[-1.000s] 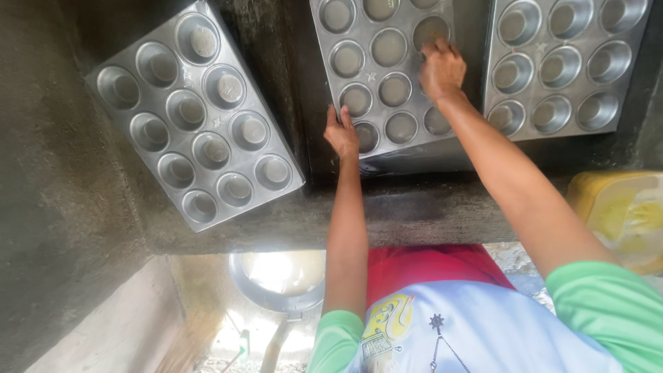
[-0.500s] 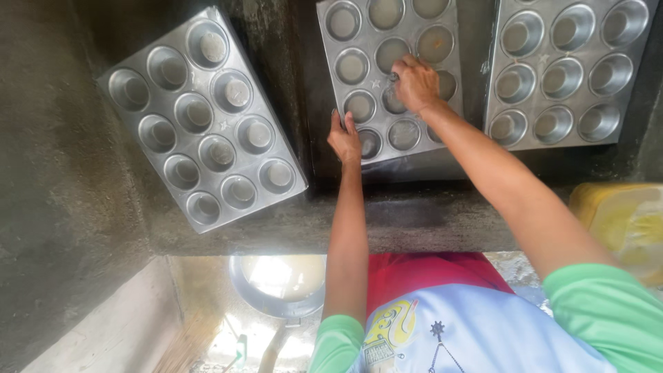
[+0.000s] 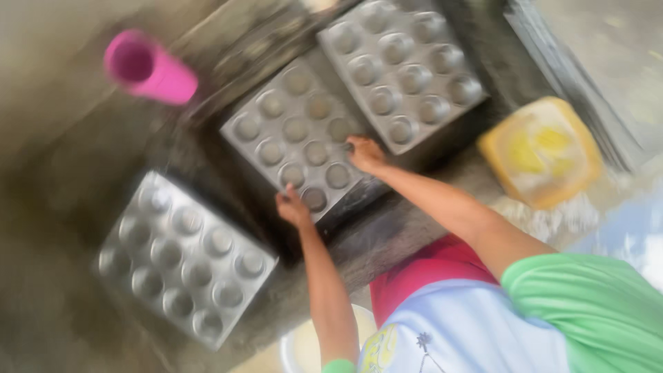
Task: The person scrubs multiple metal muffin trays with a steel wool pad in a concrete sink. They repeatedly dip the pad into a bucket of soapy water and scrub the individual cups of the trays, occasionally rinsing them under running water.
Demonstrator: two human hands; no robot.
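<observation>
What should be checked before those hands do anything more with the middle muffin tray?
1. Left hand on the near edge of the middle grey metal muffin tray: ok.
2. Right hand resting on that tray's right side: ok.
3. Cups of the tray free of contents: cannot tell, the picture is blurred.
4. Pink plastic cup apart from the tray: ok.
5. Yellow square container out of the arms' way: ok.
6. Neighbouring muffin tray apart from the middle one: not ok, they look touching.

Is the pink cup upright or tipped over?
Tipped: the pink cup lies on its side, its open mouth facing the camera's upper left.
</observation>
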